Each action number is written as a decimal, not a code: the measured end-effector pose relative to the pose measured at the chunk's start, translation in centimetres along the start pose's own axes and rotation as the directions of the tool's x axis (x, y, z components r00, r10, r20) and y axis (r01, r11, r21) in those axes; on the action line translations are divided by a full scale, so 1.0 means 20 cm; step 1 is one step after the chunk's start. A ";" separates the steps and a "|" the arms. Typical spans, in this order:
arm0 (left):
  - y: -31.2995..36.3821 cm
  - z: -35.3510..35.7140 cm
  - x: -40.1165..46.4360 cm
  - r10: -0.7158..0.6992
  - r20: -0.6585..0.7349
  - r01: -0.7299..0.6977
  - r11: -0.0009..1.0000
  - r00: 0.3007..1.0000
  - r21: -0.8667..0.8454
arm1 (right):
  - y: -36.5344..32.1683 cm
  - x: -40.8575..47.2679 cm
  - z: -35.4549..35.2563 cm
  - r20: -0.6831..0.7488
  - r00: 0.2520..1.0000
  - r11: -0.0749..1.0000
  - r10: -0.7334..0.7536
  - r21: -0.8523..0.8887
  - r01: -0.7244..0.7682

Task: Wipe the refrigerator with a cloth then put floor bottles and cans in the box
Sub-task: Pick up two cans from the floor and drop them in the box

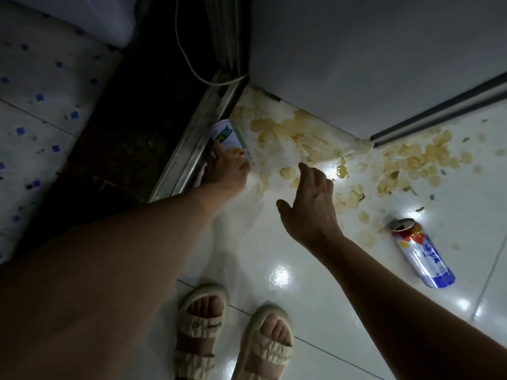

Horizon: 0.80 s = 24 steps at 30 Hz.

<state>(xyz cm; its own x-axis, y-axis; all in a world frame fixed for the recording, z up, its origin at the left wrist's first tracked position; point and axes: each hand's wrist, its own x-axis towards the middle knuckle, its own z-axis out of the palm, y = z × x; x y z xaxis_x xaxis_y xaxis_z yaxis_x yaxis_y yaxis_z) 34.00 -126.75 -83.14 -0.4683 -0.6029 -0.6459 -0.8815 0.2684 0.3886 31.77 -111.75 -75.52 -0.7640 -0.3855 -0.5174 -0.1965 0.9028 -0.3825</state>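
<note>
**Left hand on a can by the door track, right hand open over the spill**

Nearest, at 6 o'clock, two feet in pale strapped sandals (233, 333) stand on the glossy white tiled floor (315, 311); the heels are cut off by the lower edge. Both bare forearms reach up from the bottom corners, and the left one is so close that it fills the lower left and hides the floor beneath it.

At 4 o'clock a blue and red can (421, 252) lies on its side, its open top pointing toward 11 o'clock, untouched by either hand.

Near the centre the right hand (308, 204) hovers palm down, fingers loosely spread and slightly curled, holding nothing. Just beyond it, toward 1 and 2 o'clock, scattered chips (310, 138) and a yellowish wet patch cover the tiles; glare makes the liquid hard to read.

At 11 o'clock of the centre the left hand (225, 168) rests its fingers on a white and green can (230, 138) lying against the metal door track (189, 149). The hand hides the can's lower end, and whether the fingers have closed around it cannot be told.

Farthest, the refrigerator (370, 58) fills the 1 o'clock corner, its top cut off.
</note>
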 end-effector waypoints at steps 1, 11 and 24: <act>-0.01 0.04 0.05 -0.009 -0.017 0.009 1.000 1.000 -0.015 | 0.03 0.03 0.04 -0.005 1.000 1.000 0.001 0.005 -0.001; -0.02 0.33 0.39 -0.096 -0.137 0.092 0.995 0.986 -0.040 | 0.22 0.15 0.29 -0.085 0.996 0.998 -0.004 0.058 0.009; -0.04 0.11 -0.21 -0.069 -0.026 0.071 0.994 0.997 0.077 | 0.19 -0.23 -0.03 -0.061 0.988 0.988 0.140 0.072 -0.136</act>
<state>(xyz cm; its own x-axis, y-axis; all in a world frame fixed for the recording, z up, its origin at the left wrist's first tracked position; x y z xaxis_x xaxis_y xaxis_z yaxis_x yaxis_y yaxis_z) 36.48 -122.67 -82.15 -0.4047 -0.6394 -0.6538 -0.9144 0.2825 0.2899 34.18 -106.40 -74.24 -0.8198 -0.2428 -0.5187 -0.0460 0.9307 -0.3629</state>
